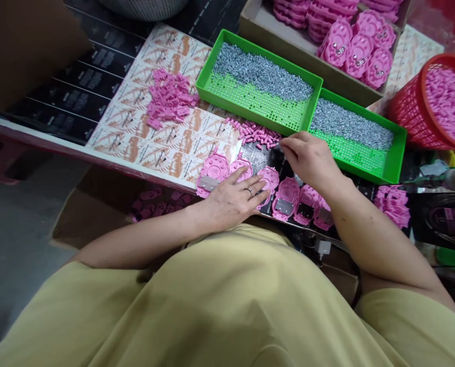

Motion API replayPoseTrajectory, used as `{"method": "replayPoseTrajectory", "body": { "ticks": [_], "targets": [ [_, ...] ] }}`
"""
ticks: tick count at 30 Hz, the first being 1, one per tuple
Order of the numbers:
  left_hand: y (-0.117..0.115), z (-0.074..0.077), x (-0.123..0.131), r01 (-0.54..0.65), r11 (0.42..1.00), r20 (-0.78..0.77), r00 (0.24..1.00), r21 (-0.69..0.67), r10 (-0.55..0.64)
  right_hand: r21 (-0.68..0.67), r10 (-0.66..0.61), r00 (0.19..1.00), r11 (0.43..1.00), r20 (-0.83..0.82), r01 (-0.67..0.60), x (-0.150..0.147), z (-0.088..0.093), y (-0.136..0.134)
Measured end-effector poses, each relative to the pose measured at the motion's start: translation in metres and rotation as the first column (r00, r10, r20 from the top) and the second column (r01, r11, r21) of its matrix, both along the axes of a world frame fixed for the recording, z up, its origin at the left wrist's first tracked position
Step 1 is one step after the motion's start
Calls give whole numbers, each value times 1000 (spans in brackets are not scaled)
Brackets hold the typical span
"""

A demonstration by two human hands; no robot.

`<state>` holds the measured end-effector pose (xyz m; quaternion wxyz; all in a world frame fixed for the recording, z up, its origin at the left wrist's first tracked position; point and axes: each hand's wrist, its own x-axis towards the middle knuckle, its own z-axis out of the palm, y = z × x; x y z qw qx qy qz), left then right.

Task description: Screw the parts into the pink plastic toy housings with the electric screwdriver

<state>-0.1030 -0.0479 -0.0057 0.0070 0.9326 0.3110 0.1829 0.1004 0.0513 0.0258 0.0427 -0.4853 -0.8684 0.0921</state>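
My left hand [237, 201] lies flat with its fingers spread over pink plastic casings [268, 179] in a row along the table's front edge. One ring shows on it. More casings [286, 199] with silvery plates continue to the right, under my right forearm. My right hand [307, 158] has thumb and fingertips pinched together beside a small heap of pink cylindrical pieces [258, 134]. Whatever sits in the pinch, if anything, is too small to make out. Just behind that hand stands a green tray [250, 108] of small metal screws [263, 71].
A second green tray [402, 153] of screws adjoins the first. Behind them a cardboard box [311, 69] holds stacked pink casings. A red basket [406, 102] of pink pieces stands at the right. Flat pink parts [169, 97] are piled left, others [392, 205] right.
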Motion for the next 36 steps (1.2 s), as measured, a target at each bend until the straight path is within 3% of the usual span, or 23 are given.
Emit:
{"method": "replayPoseTrajectory", "body": {
  "ticks": [5, 9, 13, 20, 28, 36],
  "targets": [
    [-2, -2, -2, -9, 1000, 8, 1000, -1, 9, -260, -39, 970, 965, -240, -26, 5, -1, -2],
    [-2, -2, 0, -9, 1000, -6, 1000, -15, 9, -329, -54, 972, 944, -230, -25, -6, -1, 3],
    [-1, -1, -1, -7, 1000, -24, 1000, -25, 6, -288, -13, 997, 958, -79, -10, -19, -5, 0],
    [0, -4, 0, -13, 1000, 9, 1000, -20, 13, -27, -71, 981, 997, 179, 77, -27, -15, -24],
    [-1, -3, 1, -14, 1000, 2, 1000, 8, 14, 12, -79, 972, 997, 219, 78, -28, -11, -17],
    [1, -4, 0, -2, 1000, 6, 1000, 7, 2, -50, -127, 967, 989, 220, 141, -32, -10, -15]
  ]
}}
